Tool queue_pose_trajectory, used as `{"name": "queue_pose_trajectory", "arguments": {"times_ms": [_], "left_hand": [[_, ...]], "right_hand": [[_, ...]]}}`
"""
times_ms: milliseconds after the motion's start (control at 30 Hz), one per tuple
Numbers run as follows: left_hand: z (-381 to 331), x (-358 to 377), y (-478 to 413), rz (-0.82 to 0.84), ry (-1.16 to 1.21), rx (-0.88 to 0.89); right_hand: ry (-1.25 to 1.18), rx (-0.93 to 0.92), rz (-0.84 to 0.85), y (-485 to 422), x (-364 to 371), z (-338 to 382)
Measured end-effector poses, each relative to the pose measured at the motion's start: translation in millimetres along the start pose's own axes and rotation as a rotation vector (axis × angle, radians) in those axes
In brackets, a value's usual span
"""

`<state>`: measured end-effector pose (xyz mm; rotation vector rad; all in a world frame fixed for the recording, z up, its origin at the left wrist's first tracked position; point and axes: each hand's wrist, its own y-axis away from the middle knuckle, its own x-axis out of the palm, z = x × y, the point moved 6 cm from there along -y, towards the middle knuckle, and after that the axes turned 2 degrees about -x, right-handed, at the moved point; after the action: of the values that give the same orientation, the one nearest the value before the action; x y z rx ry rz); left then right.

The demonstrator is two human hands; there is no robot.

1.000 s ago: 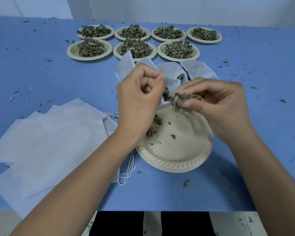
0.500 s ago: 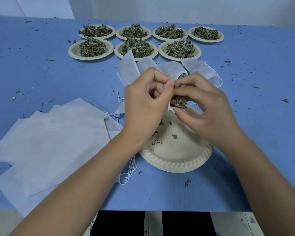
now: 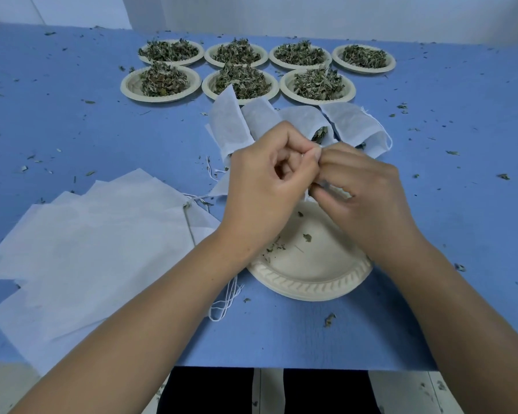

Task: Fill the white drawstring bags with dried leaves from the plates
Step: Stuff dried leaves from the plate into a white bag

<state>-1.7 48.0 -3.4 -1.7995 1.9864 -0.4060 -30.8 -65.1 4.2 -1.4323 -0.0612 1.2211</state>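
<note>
My left hand [image 3: 266, 186] pinches the rim of a white drawstring bag [image 3: 222, 186] held over a nearly bare paper plate [image 3: 311, 273] that carries only leaf crumbs. My right hand [image 3: 362, 189] meets it fingertip to fingertip, its fingers curled at the bag's mouth; the leaves it carried are hidden from view. Most of this bag lies behind my hands. Several filled white bags [image 3: 356, 127] lie in a fan just beyond my hands, with leaves showing at one mouth [image 3: 320, 134].
Several plates heaped with dried leaves [image 3: 240, 80] stand in two rows at the back of the blue table [image 3: 72, 121]. A stack of flat white bags [image 3: 87, 243] lies at the left, its strings [image 3: 225, 303] trailing near the front edge. Leaf bits are scattered about.
My right hand carried a pinch of leaves from above the plate up and left to my left hand. The leaves have gone from sight at the bag's mouth.
</note>
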Motion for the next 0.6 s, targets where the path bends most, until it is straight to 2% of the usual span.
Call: {"name": "queue_pose_trajectory", "arguments": {"times_ms": [67, 167, 267, 433, 533, 600], "left_hand": [[1.4, -4.2, -1.7, -0.053, 0.004, -0.013], [4.7, -12.1, -5.2, -0.141, 0.017, -0.034], [5.8, -12.3, -5.3, -0.154, 0.033, -0.047], [-1.2, -8.4, -1.3, -0.085, 0.059, 0.015], [-7.7, -3.2, 2.8, -0.002, -0.019, 0.102], [-5.7, -1.7, 3.0, 0.007, -0.021, 0.088]], "right_hand": [[-0.072, 0.018, 0.04, -0.3, -0.5, -3.7], [-0.258, 0.081, -0.06, -0.6, -10.7, -4.4], [-0.313, -0.04, -0.136, 3.6, -18.1, 7.8], [-0.02, -0.144, -0.02, 7.1, -3.2, 12.8], [-0.034, -0.141, 0.131, 6.5, 12.0, 11.5], [-0.086, -0.111, 0.178, 8.4, 16.1, 8.8]]}}
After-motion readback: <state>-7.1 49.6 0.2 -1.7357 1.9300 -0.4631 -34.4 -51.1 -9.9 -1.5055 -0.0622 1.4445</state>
